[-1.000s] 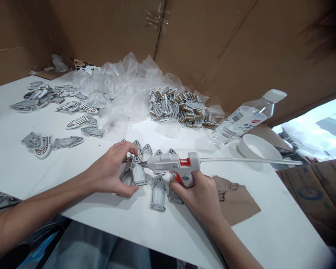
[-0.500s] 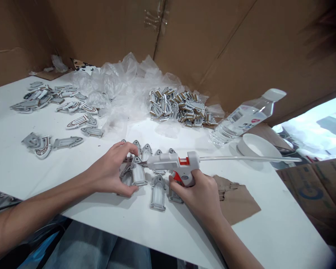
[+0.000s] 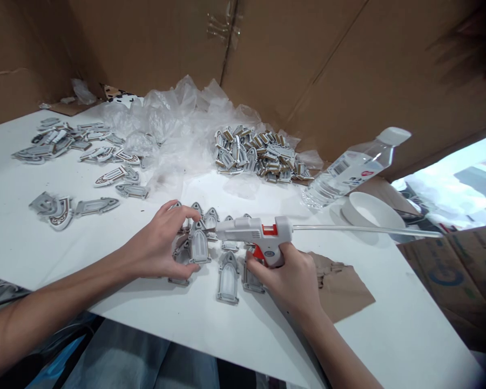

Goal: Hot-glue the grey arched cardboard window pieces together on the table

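My right hand [image 3: 294, 278] is wrapped round the grip of a white hot glue gun [image 3: 247, 231] with an orange trigger. A long clear glue stick [image 3: 360, 230] juts from its back. The gun's nozzle points left, close to the tip of a small grey arch-shaped piece [image 3: 200, 247]. My left hand [image 3: 156, 243] pinches this piece between thumb and fingers, a little above the table. Similar arch pieces lie below and behind it, partly hidden by my hands and the gun. One such piece [image 3: 228, 278] lies flat between my hands.
A heap of arch pieces [image 3: 259, 154] and crumpled clear plastic bags [image 3: 178, 124] are at the back of the white table [image 3: 154, 319]. More pieces [image 3: 51, 143] lie left. A water bottle [image 3: 352, 170], white bowl [image 3: 375, 210] and cardboard scrap [image 3: 344, 294] are right. Cardboard walls [image 3: 287, 54] stand behind.
The glue gun has shifted slightly right, its nozzle drawing a little away from the pinched piece. That piece has tipped slightly and sits a touch lower. My left hand has barely moved.
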Tool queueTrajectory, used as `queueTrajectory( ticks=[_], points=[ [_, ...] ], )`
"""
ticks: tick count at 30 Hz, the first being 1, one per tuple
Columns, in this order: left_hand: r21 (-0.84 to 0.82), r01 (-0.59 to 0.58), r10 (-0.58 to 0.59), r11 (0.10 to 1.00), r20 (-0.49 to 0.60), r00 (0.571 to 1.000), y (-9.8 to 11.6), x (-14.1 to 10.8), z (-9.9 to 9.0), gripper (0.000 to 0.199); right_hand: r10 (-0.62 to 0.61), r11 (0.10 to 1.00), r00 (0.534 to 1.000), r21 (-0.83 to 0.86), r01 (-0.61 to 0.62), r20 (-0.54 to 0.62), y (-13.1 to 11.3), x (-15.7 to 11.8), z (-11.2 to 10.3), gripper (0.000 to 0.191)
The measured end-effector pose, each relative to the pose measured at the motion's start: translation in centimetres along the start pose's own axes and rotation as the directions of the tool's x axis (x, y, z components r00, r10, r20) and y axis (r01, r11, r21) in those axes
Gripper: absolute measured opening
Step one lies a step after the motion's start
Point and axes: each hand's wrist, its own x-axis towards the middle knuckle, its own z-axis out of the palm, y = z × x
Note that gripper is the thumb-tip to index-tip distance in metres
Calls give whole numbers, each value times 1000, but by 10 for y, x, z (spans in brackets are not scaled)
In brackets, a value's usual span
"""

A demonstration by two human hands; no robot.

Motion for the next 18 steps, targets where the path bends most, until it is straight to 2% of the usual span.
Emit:
queueTrajectory(
  ticks=[5,10,18],
  points=[
    [55,-43,46,998,-71,996,-6,0,3,58,31,1000,1000,3,-31,-2,0,0,-2,44],
    [90,-53,60,995,-82,995,-8,1,1,51,45,999,999,8,-45,-4,0,1,-3,42],
    [83,-42,49,996,-85,995,-7,1,0,49,0,1000,1000,-5,0,-5,-1,0,-1,40]
  ],
)
